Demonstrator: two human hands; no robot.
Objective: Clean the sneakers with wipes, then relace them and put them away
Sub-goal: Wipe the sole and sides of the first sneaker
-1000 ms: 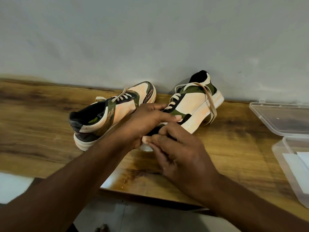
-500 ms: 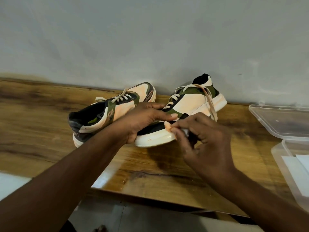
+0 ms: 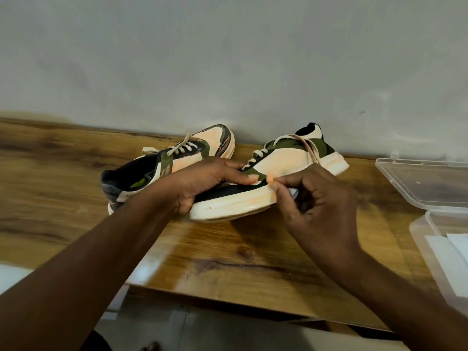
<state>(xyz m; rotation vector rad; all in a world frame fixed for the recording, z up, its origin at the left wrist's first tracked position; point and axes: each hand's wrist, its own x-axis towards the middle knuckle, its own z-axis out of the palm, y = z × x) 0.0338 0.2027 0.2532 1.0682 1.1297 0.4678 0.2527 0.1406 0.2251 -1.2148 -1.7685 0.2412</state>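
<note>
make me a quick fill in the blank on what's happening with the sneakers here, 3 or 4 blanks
1. The left hand grips the toe of the ____ sneaker.
2. The right hand presses a white wipe against that sneaker's pale ____.
3. The other sneaker rests on the ____ table.
4. The clear plastic box lies at the table's ____ end.

Missing words: right; sole; wooden; right

A cream-and-green laced sneaker (image 3: pixel 276 173) sits tilted, toe at seven o'clock; its twin (image 3: pixel 162 171) lies at nine o'clock.
</note>
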